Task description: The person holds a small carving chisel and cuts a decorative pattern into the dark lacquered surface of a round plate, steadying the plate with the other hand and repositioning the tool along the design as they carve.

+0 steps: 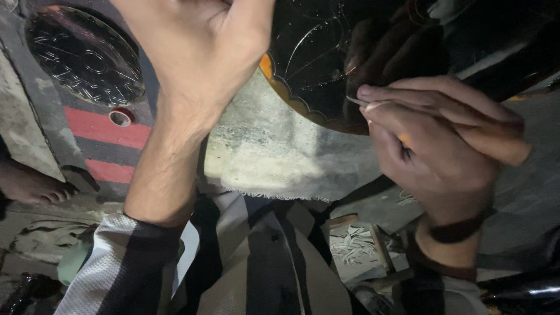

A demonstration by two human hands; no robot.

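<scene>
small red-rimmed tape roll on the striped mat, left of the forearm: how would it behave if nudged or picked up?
The tape roll lies flat on the striped mat, so a nudge would probably slide it, not roll it. It looks small and thin with an open centre, so likely light and easy to pinch. Tipped onto its rim, it could roll. Neither hand touches it.

Single head view, looking steeply down, very close to both hands: left hand [198,52], right hand [437,140], over dark plate [315,52] and lap.
</scene>
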